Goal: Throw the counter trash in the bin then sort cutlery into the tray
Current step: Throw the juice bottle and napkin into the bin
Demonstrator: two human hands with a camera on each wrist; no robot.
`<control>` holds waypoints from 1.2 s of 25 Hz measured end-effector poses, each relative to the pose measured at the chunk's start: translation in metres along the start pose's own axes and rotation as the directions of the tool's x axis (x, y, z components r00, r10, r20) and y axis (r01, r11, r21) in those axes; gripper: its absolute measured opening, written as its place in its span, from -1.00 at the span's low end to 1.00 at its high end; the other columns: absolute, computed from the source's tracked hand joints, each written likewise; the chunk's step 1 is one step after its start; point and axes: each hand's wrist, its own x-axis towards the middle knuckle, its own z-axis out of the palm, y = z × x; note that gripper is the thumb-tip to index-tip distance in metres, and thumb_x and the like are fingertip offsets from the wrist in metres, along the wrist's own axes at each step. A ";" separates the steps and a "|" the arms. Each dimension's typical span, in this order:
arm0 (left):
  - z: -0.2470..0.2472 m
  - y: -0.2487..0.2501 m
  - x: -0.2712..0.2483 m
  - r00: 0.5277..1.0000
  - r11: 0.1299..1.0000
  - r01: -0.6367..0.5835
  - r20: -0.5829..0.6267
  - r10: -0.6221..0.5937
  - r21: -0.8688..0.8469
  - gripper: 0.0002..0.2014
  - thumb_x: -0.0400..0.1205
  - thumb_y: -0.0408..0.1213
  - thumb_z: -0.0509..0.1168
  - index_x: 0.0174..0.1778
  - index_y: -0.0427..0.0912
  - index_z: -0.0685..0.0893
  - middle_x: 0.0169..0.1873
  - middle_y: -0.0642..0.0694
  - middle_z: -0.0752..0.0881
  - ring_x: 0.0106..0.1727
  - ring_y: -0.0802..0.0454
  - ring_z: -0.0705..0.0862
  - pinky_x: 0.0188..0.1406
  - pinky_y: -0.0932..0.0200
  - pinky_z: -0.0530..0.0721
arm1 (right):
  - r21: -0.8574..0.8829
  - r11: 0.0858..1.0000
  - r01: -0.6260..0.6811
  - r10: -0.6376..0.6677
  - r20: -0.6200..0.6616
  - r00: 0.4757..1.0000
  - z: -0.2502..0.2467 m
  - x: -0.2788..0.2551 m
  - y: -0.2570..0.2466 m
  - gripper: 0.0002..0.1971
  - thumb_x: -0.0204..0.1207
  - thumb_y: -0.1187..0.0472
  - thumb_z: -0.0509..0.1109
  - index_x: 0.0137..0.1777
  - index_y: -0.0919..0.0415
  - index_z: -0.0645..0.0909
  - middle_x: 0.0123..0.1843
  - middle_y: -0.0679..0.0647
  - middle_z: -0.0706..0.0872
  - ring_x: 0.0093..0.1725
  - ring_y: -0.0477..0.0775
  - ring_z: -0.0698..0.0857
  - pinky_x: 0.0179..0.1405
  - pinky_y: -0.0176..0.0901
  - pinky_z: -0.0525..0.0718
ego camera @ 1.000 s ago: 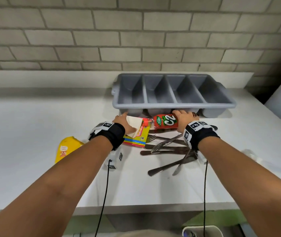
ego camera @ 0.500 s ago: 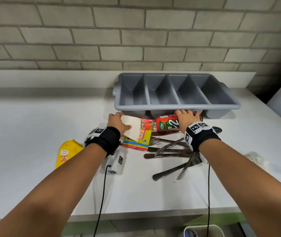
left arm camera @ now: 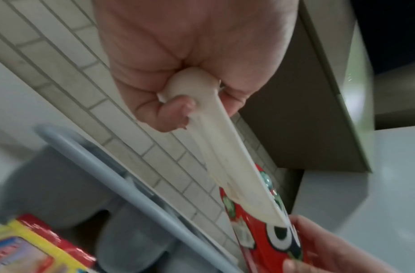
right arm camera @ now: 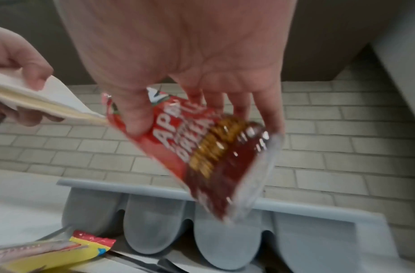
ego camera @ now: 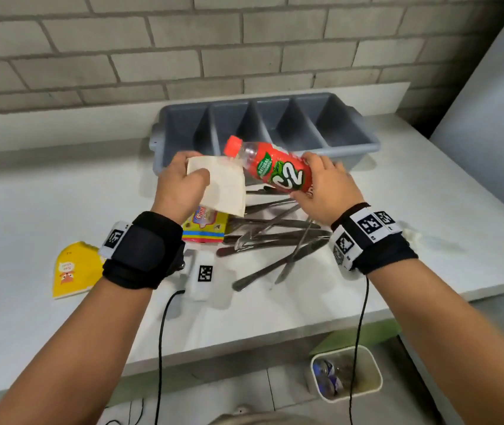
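Observation:
My left hand (ego camera: 180, 182) holds a folded white paper napkin (ego camera: 224, 187) above the counter; in the left wrist view the fingers (left arm camera: 176, 112) curl round the napkin (left arm camera: 223, 158). My right hand (ego camera: 321, 185) grips a red plastic bottle (ego camera: 275, 168) lifted off the counter, cap pointing up-left; the right wrist view shows the fingers (right arm camera: 136, 118) wrapped round the bottle (right arm camera: 202, 153). A pile of metal cutlery (ego camera: 272, 240) lies below both hands. The grey four-compartment tray (ego camera: 263, 130) stands behind, with nothing visible inside it.
A colourful snack wrapper (ego camera: 206, 227) lies under my left wrist and a yellow packet (ego camera: 74, 269) at the left. A clear plastic scrap (ego camera: 422, 237) lies at the right. A small white bin (ego camera: 347, 375) with trash stands on the floor below the counter edge.
Both hands have risen off the counter, the left lifting the napkin and the right lifting the bottle. The head view has tilted down, showing the bin.

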 end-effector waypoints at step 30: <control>0.403 -0.290 -0.229 0.479 0.690 -0.345 0.751 -0.454 0.637 -0.27 0.52 -0.51 0.29 0.59 -0.02 0.24 0.42 -0.29 0.42 0.36 -0.24 0.53 0.35 0.13 0.48 | 0.696 -0.189 -0.692 0.889 0.421 0.181 0.286 -0.373 0.270 -0.18 0.34 0.08 0.28 0.61 0.16 0.07 0.43 0.39 0.46 0.33 0.37 0.57 0.47 0.25 0.47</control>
